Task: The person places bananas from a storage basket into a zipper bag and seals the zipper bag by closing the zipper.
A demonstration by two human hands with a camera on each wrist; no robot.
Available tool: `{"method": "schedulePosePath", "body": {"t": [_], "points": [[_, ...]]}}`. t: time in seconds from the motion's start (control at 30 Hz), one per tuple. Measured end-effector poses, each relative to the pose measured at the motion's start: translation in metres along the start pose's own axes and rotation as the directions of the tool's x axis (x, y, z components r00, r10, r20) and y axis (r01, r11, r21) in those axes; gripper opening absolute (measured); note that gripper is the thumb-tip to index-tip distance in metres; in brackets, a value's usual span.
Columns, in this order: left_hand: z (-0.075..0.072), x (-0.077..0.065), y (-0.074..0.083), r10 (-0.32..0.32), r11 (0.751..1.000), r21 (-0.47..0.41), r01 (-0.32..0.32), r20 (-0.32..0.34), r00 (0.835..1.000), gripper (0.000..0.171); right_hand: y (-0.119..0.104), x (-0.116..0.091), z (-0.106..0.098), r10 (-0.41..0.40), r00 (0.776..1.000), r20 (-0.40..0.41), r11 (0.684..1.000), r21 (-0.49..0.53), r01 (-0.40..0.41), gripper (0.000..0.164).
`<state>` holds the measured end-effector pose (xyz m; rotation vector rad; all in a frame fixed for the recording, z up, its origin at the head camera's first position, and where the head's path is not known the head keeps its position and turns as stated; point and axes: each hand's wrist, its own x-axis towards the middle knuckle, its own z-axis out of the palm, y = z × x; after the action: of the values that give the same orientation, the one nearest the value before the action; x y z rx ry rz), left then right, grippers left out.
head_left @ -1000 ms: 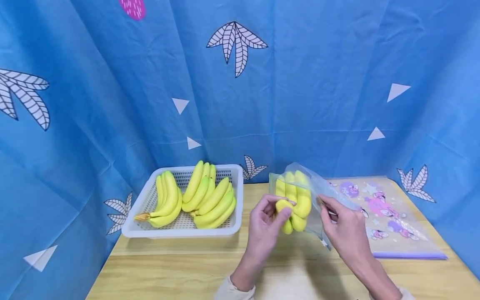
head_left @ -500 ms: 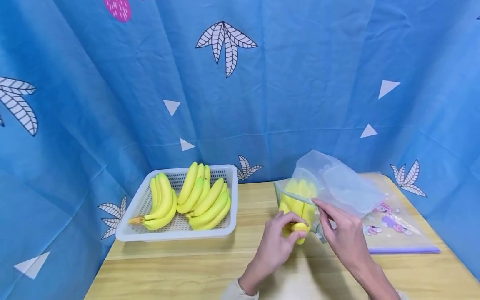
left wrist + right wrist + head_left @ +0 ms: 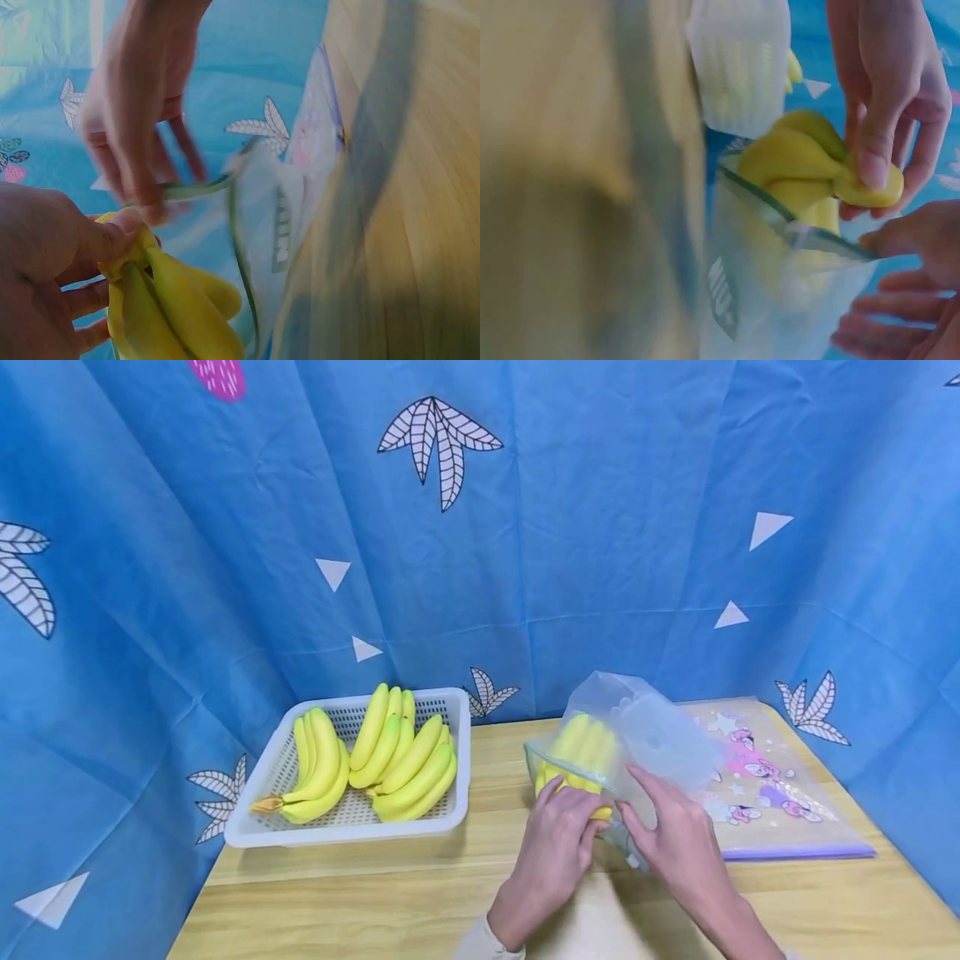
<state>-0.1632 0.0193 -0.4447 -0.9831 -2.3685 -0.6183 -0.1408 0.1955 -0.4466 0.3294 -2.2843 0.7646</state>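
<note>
In the head view, my left hand (image 3: 551, 839) holds a yellow banana bunch (image 3: 180, 307) by its stem end. The bananas' tips point away from me, inside a translucent zip bag (image 3: 663, 735) with a greenish rim. Much of the bunch shows through the plastic; the stem end stays outside, as the right wrist view shows. At the bag's mouth, my right hand (image 3: 682, 839) has thumb and forefinger extended and spread apart. One of its digits touches the rim (image 3: 761, 196) in the right wrist view, while the other fingers lie loosely spread.
A white perforated basket (image 3: 258, 814) at left holds three banana bunches (image 3: 322, 760). Flat on the table (image 3: 360, 902) at right lies a clear printed bag (image 3: 787, 827) with a purple edge strip. A blue patterned curtain (image 3: 600, 527) hangs behind and at both sides.
The bananas have gone deeper into the bag, with my left hand moving slightly right along with them. My right hand's fingers have spread from their earlier pinch on the rim. The view has shifted slightly.
</note>
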Motion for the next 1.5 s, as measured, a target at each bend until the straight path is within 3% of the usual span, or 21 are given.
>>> {"method": "schedulePosePath", "body": {"t": [0.07, 0.13, 0.3, 0.4, 0.5, 0.6, 0.77, 0.93, 1.07, 1.13, 1.3, 1.4, 1.5], "points": [[0.002, 0.000, -0.002, -0.017, 1.000, 0.021, 0.017, 0.016, 1.000, 0.024, -0.002, -0.008, 0.003, 0.058, 0.998, 0.027, 0.997, -0.047, -0.057, 0.047], [0.005, 0.000, -0.003, -0.028, 0.999, 0.048, 0.026, 0.042, 0.999, 0.024, -0.002, -0.013, 0.005, 0.059, 0.998, 0.020, 0.996, -0.070, -0.058, 0.042], [0.015, -0.002, -0.005, -0.020, 0.992, 0.128, 0.005, 0.113, 0.993, 0.020, 0.003, -0.013, 0.007, -0.077, 0.994, -0.073, 0.994, -0.079, 0.071, 0.040], [0.024, -0.003, -0.008, 0.004, 0.986, 0.163, -0.023, 0.113, 0.994, 0.021, 0.006, -0.014, 0.007, -0.143, 0.986, -0.082, 0.989, -0.060, 0.139, 0.041], [0.031, -0.004, -0.011, 0.014, 0.984, 0.175, -0.031, 0.096, 0.995, 0.025, 0.007, -0.016, 0.010, -0.160, 0.985, -0.065, 0.986, -0.058, 0.156, 0.040], [0.036, -0.007, -0.014, -0.047, 0.981, 0.193, 0.024, 0.119, 0.992, 0.030, 0.009, -0.018, 0.012, -0.155, 0.986, -0.056, 0.986, -0.070, 0.151, 0.040], [0.039, -0.010, -0.016, -0.223, 0.964, 0.187, 0.189, 0.179, 0.958, 0.040, 0.008, -0.020, 0.015, -0.104, 0.994, -0.044, 0.992, -0.083, 0.100, 0.038], [0.042, -0.006, -0.018, -0.255, 0.965, 0.087, 0.246, 0.120, 0.959, 0.043, 0.005, -0.030, 0.024, 0.021, 0.999, 0.048, 0.993, -0.116, -0.016, 0.048], [0.045, -0.006, -0.017, -0.281, 0.958, 0.084, 0.273, 0.099, 0.955, 0.044, 0.005, -0.041, 0.030, 0.042, 0.994, 0.098, 0.989, -0.148, -0.027, 0.049], [0.047, -0.007, -0.017, -0.281, 0.958, 0.097, 0.270, 0.126, 0.951, 0.043, 0.006, -0.044, 0.029, 0.032, 0.996, 0.082, 0.989, -0.150, -0.019, 0.047], [0.053, -0.007, -0.015, -0.217, 0.967, 0.183, 0.180, 0.207, 0.954, 0.040, 0.008, -0.045, 0.021, -0.026, 0.999, 0.017, 0.992, -0.125, 0.028, 0.052], [0.058, -0.006, -0.015, -0.161, 0.974, 0.191, 0.125, 0.184, 0.970, 0.040, 0.007, -0.046, 0.017, -0.072, 0.997, 0.001, 0.991, -0.116, 0.072, 0.054], [0.063, -0.004, -0.018, -0.155, 0.984, 0.106, 0.140, 0.149, 0.977, 0.034, 0.007, -0.047, 0.014, -0.106, 0.994, -0.003, 0.988, -0.111, 0.105, 0.054]]}}
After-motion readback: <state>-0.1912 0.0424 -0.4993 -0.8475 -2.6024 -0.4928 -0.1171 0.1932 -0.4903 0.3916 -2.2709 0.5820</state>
